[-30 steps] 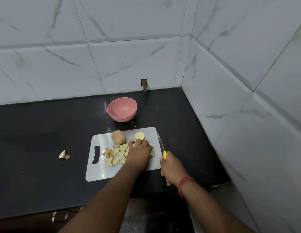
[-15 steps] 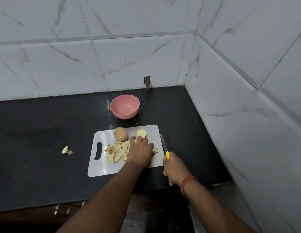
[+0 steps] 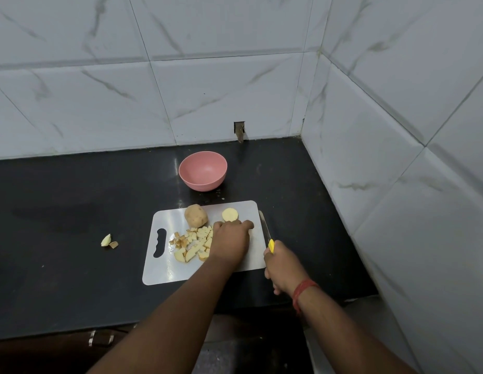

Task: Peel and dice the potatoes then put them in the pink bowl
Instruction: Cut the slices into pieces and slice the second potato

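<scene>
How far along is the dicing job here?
Partly done: diced pieces sit on the cutting board. The right hand grips the knife; the left hand rests beside them. A whole potato and a half remain; the pink bowl is empty.

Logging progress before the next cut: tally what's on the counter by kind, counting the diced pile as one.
Pink bowl: 1
Cutting board: 1
Knife: 1
Unpeeled potato: 1
Peeled potato piece: 1
Diced pile: 1
Scraps off the board: 2
Total: 8
</scene>
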A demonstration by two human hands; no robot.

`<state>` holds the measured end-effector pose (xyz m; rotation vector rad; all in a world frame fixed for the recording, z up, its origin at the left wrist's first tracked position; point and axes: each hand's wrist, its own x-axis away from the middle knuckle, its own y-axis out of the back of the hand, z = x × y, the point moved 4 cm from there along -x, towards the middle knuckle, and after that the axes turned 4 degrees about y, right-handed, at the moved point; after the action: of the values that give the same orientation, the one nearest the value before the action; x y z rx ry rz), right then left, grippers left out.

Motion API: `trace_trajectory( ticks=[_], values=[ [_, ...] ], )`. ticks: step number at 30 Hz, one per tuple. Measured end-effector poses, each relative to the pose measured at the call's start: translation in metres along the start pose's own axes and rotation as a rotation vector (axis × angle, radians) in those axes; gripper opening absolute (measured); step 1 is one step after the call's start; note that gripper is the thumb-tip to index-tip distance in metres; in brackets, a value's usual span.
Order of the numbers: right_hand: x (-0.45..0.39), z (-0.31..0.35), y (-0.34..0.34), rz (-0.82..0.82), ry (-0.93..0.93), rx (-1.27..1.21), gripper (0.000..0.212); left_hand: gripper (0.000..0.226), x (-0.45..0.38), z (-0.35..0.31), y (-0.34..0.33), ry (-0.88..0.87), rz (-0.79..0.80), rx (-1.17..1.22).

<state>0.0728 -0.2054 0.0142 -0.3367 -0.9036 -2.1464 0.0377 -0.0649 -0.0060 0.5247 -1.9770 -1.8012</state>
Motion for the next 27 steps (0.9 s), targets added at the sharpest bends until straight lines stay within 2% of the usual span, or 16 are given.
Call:
trace_trajectory(
  ticks=[2, 5, 9, 13, 18, 27],
  values=[
    [-0.002, 0.000, -0.001, 0.005, -0.003, 0.010, 0.019, 0.033, -0.002, 0.004, -0.004, 0.057, 0.031, 0.083],
    [-0.004, 0.000, -0.003, 0.015, -0.010, 0.018, 0.019, 0.029, -0.002, 0.012, -0.009, -0.040, 0.048, 0.010],
    [-0.007, 0.002, -0.005, 0.027, -0.034, 0.017, 0.021, 0.047, -0.003, 0.027, -0.012, -0.033, 0.059, -0.020],
    [-0.008, 0.001, -0.013, 0.085, -0.096, -0.017, 0.020, 0.040, -0.005, 0.030, -0.014, -0.051, 0.040, -0.032],
    [-0.011, 0.007, -0.021, 0.078, 0.020, 0.139, 0.037, 0.036, -0.007, 0.025, -0.015, -0.033, 0.021, -0.038],
    [-0.017, 0.015, -0.027, 0.111, 0.044, 0.255, 0.039, 0.035, -0.009, 0.027, -0.013, -0.124, 0.023, -0.072]
  ],
)
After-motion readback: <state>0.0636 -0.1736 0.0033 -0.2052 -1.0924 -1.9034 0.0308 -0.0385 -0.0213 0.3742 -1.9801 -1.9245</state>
